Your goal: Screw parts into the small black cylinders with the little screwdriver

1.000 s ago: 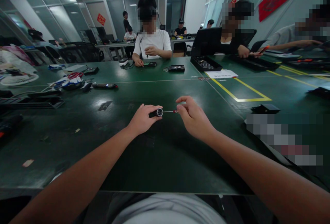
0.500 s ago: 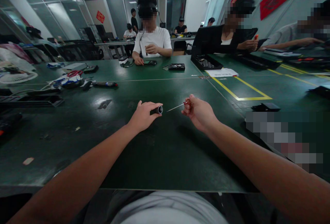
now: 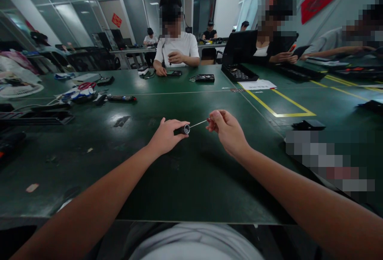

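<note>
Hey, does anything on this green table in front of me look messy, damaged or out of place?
A few things. Pale scraps lie loose on the green table near its left edge, and a scuffed patch marks the surface beyond your left hand. A tangled heap of tools sits far left.

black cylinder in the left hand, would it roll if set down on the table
Probably yes: the black cylinder looks round, lies on its side, and the green table is smooth and glossy. It seems rigid and small, likely light, since the left hand pins it with fingertips alone.
</note>
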`<state>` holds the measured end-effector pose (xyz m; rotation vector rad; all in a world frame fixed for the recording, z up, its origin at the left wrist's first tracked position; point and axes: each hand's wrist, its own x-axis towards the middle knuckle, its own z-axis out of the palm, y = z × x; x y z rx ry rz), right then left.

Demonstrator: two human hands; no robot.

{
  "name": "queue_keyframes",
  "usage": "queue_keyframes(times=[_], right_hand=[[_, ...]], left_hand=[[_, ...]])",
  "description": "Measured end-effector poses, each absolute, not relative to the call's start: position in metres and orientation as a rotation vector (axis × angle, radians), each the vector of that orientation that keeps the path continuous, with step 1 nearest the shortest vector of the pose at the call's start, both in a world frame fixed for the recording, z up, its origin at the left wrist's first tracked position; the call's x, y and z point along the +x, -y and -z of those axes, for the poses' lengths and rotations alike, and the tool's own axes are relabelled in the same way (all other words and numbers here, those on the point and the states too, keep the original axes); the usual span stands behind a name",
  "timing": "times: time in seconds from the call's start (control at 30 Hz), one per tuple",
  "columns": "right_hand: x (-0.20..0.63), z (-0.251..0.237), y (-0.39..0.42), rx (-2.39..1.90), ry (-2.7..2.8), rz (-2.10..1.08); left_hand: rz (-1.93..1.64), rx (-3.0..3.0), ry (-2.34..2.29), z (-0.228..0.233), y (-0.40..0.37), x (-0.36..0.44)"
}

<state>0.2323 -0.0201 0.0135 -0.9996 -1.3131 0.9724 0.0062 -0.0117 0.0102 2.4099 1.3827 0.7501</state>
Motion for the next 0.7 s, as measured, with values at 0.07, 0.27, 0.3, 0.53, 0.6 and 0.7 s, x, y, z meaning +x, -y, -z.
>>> queue_keyframes(times=[0.07, 0.27, 0.3, 0.53, 0.6, 0.7], right_hand=[[0.2331, -0.0125, 0.0207, -0.998, 1.367, -0.941], [0.2345, -0.0124, 0.0221, -0.999, 1.421, -0.913], [0.2345, -0.0137, 0.0229, -1.003, 1.431, -0.909], [0.2352, -0.0206, 0.0265, -1.073, 1.486, -0.827], [0.2355, -0.0199, 0.0258, -1.047, 1.492, -0.849], [0.2363, -0.0186, 0.0251, -1.081, 1.510, -0.829]], left_hand=[[-0.735, 2.410, -1.375, -0.0095, 0.0118, 0.0071], [-0.716, 2.416, -1.375, -0.0069, 0.0108, 0.0067], [-0.714, 2.418, -1.371, -0.0066, 0.0108, 0.0065], [-0.739, 2.439, -1.303, -0.0085, 0.0120, 0.0075], [-0.762, 2.449, -1.263, -0.0086, 0.0120, 0.0080], [-0.779, 2.435, -1.226, -0.0078, 0.0117, 0.0080]])
